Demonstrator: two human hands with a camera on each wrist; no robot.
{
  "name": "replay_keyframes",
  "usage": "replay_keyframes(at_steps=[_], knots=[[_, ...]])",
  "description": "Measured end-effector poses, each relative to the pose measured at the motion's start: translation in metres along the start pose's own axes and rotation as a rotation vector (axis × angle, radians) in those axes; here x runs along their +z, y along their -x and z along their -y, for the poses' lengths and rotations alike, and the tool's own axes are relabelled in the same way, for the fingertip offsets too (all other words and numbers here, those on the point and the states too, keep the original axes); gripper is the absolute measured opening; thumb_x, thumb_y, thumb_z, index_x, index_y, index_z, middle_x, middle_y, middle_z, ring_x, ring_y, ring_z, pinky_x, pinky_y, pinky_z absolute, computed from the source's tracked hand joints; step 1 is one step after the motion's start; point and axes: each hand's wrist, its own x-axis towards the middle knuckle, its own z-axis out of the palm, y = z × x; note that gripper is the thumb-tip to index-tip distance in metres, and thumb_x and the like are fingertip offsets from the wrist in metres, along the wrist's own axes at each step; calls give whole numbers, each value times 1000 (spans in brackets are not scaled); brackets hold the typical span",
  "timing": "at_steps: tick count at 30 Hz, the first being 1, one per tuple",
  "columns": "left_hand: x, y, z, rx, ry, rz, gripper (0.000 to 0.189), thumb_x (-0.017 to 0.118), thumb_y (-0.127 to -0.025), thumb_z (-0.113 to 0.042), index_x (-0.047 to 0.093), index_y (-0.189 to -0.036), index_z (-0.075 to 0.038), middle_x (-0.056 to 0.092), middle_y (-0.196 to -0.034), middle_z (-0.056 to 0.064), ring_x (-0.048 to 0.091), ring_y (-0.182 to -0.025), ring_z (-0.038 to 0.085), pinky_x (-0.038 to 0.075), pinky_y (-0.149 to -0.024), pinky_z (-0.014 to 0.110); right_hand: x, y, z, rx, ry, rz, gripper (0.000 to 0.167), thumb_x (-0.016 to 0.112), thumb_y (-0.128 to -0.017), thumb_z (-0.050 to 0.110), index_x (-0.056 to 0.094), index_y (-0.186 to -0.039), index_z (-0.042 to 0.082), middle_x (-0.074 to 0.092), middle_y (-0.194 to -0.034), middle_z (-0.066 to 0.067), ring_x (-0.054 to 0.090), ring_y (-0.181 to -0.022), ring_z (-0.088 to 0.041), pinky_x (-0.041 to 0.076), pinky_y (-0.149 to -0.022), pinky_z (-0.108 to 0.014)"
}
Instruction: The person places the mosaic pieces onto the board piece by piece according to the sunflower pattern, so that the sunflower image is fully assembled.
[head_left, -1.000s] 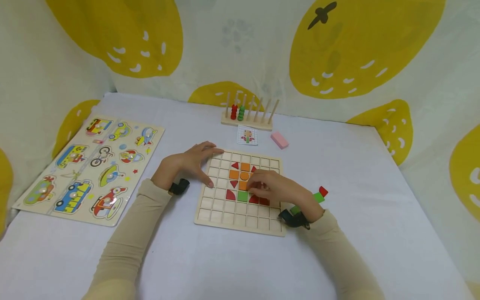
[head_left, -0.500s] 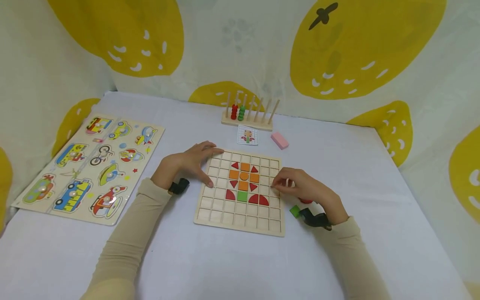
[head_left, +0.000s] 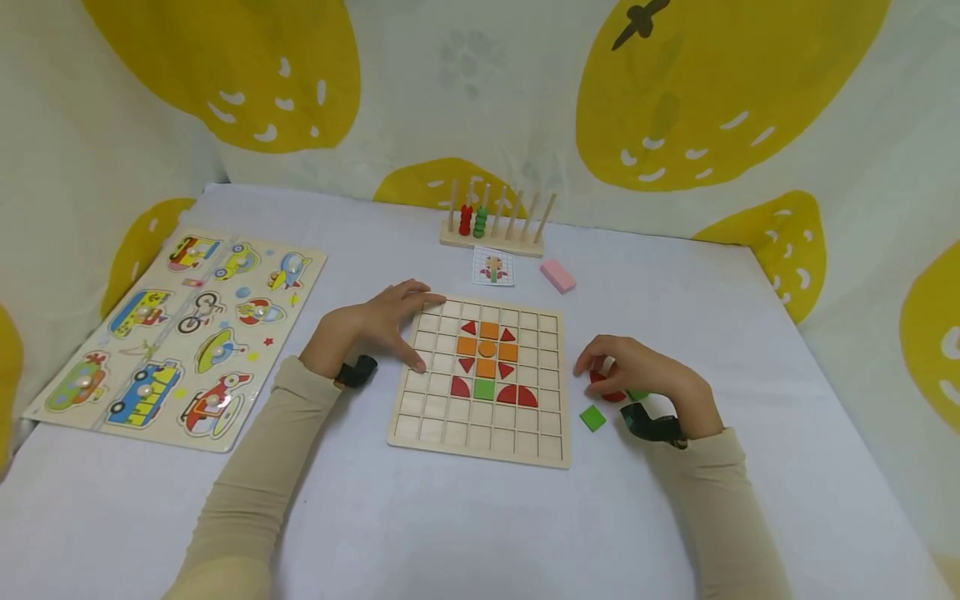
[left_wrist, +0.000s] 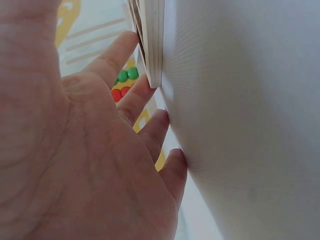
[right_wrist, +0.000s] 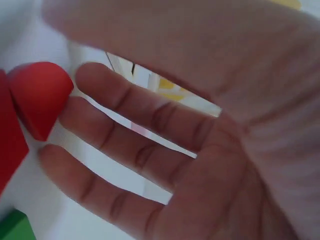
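Observation:
In the head view a wooden grid board (head_left: pixel 431 432) lies on the white cloth, with red, orange and green pieces set in its middle squares. My left hand (head_left: pixel 367 325) rests at its left edge, thumb and fingers spread; the left wrist view shows fingertips (left_wrist: pixel 131 40) against the board's side. To the right of the board, my right hand (head_left: pixel 645 371) is low over loose red pieces (head_left: pixel 612 395). Its fingers (right_wrist: pixel 100 125) extend loosely beside a red quarter-circle piece (right_wrist: pixel 42 92), the thumb apart from it. A green square (head_left: pixel 592 417) lies near that hand.
Behind the board are a small pattern card (head_left: pixel 492 268), a pink block (head_left: pixel 557 275) and a peg stand (head_left: pixel 491 240) with red and green beads. A vehicle puzzle board (head_left: pixel 176 342) lies at the left. Another green piece (head_left: pixel 637 395) is partly hidden by the right hand.
My right hand has moved right, from over the grid board's red pieces, past its right edge to the loose pieces. The left hand has stayed at the left edge.

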Motion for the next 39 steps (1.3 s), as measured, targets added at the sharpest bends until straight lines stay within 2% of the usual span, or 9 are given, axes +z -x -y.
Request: replay_keyframes(at_steps=[5, 10, 16, 22, 32, 39], knots=[[0, 1, -1, -3, 3, 4, 109, 88, -66, -47, 29, -154, -23, 14, -160, 11, 14, -146, 36, 21, -114, 60, -2, 4, -1, 49, -45, 42, 23, 70, -82, -5, 68, -103, 2, 57, -98, -10, 53, -89, -26, 52, -72, -28], [0, 1, -1, -5, 4, 3, 109, 88, -66, -47, 29, -154, -23, 13, -160, 11, 13, -146, 36, 21, -114, 60, -2, 5, -4, 70, -35, 37, 23, 69, -83, -5, 67, -104, 4, 59, -98, -9, 55, -89, -24, 55, -76, -32], [0, 1, -1, -4, -4, 3, 109, 88, -65, -48, 29, -154, -23, 14, -160, 11, 13, -146, 36, 21, -114, 61, 1, 0, -6, 46, -17, -7, 17, 71, -86, 1, 68, -102, 3, 60, -99, -8, 57, -86, -20, 55, -79, -36], [0, 0, 0, 2, -1, 3, 109, 88, -66, -48, 29, -154, -23, 14, -160, 11, 13, -146, 36, 20, -114, 60, 3, -7, -7, 35, 1, -76, 13, 75, -84, 7, 70, -96, 3, 60, -102, -11, 58, -88, -23, 56, -81, -39], [0, 0, 1, 11, -1, 6, 109, 88, -66, -48, 29, -154, -22, 14, -159, 12, 14, -146, 36, 20, -114, 60, 6, -7, -12, 22, -15, -94, 23, 73, -84, 1, 67, -106, -2, 62, -101, -11, 57, -87, -24, 55, -82, -40], [-1, 0, -1, -2, 2, 11, 110, 88, -65, -48, 28, -154, -23, 13, -160, 11, 13, -146, 36, 20, -114, 60, 7, -11, -11, 38, 30, -104, 24, 74, -84, 5, 67, -106, -1, 62, -98, -9, 57, -83, -21, 53, -76, -34]])
